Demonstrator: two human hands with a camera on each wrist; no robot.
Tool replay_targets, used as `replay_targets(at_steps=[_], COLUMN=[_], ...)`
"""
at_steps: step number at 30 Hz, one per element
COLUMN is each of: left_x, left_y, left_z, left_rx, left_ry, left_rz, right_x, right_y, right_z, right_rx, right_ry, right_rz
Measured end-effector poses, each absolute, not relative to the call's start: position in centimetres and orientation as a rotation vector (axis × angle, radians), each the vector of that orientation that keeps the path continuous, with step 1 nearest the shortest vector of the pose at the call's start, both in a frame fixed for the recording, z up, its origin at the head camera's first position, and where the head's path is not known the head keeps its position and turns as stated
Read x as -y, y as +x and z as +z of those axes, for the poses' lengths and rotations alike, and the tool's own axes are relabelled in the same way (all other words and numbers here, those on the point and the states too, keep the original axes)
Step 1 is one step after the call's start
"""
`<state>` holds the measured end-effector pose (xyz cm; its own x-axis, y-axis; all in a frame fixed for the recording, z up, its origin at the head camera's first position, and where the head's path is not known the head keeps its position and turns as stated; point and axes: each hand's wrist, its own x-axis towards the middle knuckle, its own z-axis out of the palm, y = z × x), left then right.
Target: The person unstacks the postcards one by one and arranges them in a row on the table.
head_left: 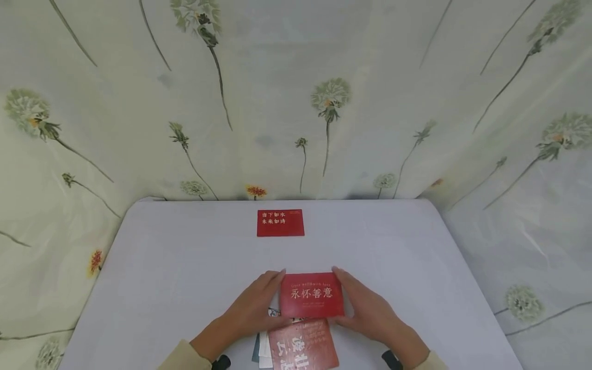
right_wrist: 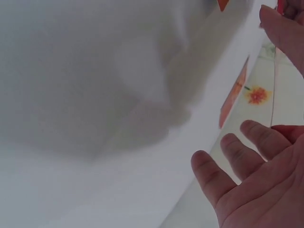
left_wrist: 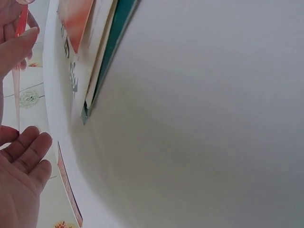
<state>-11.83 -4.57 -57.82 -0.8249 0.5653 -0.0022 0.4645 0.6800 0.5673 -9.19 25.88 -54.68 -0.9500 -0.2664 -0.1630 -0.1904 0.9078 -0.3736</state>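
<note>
Both hands hold up a red card (head_left: 312, 295) with white Chinese characters, one at each side edge. My left hand (head_left: 252, 308) pinches its left edge between thumb and fingers. On the opposite edge, my right hand (head_left: 372, 311) grips in the same way. The card is seen nearly edge-on in the left wrist view (left_wrist: 17, 95), a thin line between thumb and forefinger. In the right wrist view the other fingers (right_wrist: 213, 173) extend past the card. Below it lies a pile of cards, topped by a faded red card (head_left: 305, 347) with white characters, partly hidden by the held card.
A second red card (head_left: 280, 223) with white characters lies flat near the back edge of the white table (head_left: 185, 257). White and dark teal cards (left_wrist: 111, 52) stick out from under the pile's top card. A curtain with dandelion prints (head_left: 277, 103) surrounds the table.
</note>
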Motion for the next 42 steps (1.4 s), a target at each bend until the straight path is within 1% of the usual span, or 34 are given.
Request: replay_targets(at_steps=[8, 17, 27, 34, 42], left_x=[2.5, 1.7, 0.9, 0.0, -0.7], left_y=[-13.5, -14.9, -15.8, -16.6, -17.8], left_z=[-57.6, -57.3, -57.8, -58.1, -58.3], left_rx=[-2.773, -2.815, -2.808, -2.819, -2.827], left_ry=[0.845, 0.896, 0.828, 0.861, 0.862], left_rz=[0.785, 0.778, 0.786, 0.799, 0.801], right_x=[-27.4, -28.3, -29.0, -29.8, -30.6], right_y=[-11.0, -12.5, -13.9, -14.8, -16.1], right_z=[-54.6, -54.6, -54.5, -54.4, -54.7], right_rx=[-2.865, -2.860, -2.868, -2.898, -2.896], right_ry=[-0.358, -0.350, -0.400, -0.435, -0.405], right_rz=[-0.525, -0.553, -0.552, -0.535, -0.515])
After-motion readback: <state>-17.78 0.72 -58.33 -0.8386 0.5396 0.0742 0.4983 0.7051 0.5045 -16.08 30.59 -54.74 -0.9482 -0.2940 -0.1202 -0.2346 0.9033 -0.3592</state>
